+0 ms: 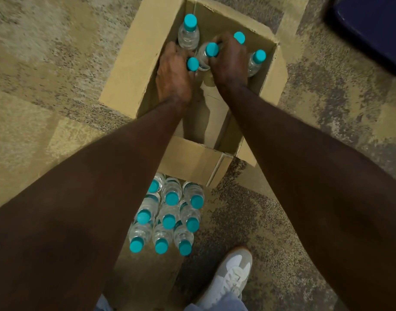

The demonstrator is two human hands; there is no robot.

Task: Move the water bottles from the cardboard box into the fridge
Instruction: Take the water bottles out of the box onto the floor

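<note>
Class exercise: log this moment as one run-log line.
stage: unloading | left hand: grips bottle | right hand: grips bottle | cardboard box: bottles remain | floor: nine bottles grouped

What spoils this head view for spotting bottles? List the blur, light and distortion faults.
Head view: dim, yellowish light; motion blur smears the carpet and softens both hands, left and right; wide-angle stretch balloons the forearms; teal caps stay vivid, no glare.

A white sneaker (229, 278) stood on the mottled carpet (46, 70), with a dark blue object (374, 25) far right.
</note>
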